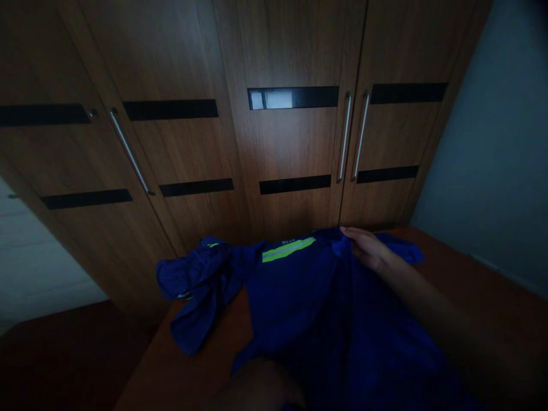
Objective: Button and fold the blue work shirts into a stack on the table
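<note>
A dark blue garment (pixel 295 291) with a yellow-green and silver reflective strip (pixel 289 249) lies spread over a reddish-brown table (pixel 171 365). One bunched sleeve hangs towards the left, and another part shows beyond my right wrist. My right hand (pixel 363 245) is at the garment's far edge near the wardrobe, its fingers together on the cloth. At the bottom, my left hand (pixel 265 382) is dark and blurred against the near part of the garment; its fingers cannot be made out.
A wooden wardrobe (pixel 291 142) with metal handles and black strips stands right behind the table. A pale wall (pixel 492 171) is on the right, a white wall (pixel 38 257) on the left. Dark floor (pixel 64 354) shows left of the table.
</note>
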Motion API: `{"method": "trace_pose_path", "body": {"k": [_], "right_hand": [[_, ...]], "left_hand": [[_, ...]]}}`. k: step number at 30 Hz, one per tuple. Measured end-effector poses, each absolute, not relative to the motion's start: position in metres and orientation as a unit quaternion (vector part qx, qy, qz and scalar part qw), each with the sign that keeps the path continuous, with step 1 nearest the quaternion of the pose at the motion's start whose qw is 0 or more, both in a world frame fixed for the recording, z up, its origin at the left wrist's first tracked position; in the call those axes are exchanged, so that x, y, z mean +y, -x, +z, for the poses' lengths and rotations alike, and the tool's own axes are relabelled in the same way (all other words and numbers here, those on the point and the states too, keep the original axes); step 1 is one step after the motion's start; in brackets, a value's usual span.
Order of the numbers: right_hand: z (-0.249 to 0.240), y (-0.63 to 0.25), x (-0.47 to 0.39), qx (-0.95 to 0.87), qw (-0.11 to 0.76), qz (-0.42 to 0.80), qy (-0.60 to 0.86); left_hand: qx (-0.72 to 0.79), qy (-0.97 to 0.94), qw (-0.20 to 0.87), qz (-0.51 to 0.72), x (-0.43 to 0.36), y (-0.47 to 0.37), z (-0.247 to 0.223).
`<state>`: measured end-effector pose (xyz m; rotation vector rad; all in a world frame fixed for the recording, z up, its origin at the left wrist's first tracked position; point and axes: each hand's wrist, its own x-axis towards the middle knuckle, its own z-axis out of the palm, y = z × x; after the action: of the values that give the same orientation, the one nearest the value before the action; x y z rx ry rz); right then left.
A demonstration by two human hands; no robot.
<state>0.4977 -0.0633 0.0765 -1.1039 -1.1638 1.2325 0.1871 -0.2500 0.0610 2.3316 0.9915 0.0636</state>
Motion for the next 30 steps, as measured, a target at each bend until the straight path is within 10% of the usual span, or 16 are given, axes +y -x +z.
{"method": "trace_pose_path", "body": {"k": [9, 24, 30], "right_hand": [[0.122, -0.460, -0.042, -0.370, 0.611, 0.607, 0.348], [0.055, -0.445, -0.083, -0.469, 0.588, 0.468, 0.465], [0.024, -0.455, -0.131, -0.714, 0.344, 0.108, 0.600]], "left_hand": [[0.450, -0.850, 0.246, 0.123, -0.226, -0.213, 0.066], [0.504, -0.807, 0.185, 0.245, -0.194, -0.243, 0.010], [0.514, -0.795, 0.190, 0.260, -0.200, -0.242, 0.013]]}}
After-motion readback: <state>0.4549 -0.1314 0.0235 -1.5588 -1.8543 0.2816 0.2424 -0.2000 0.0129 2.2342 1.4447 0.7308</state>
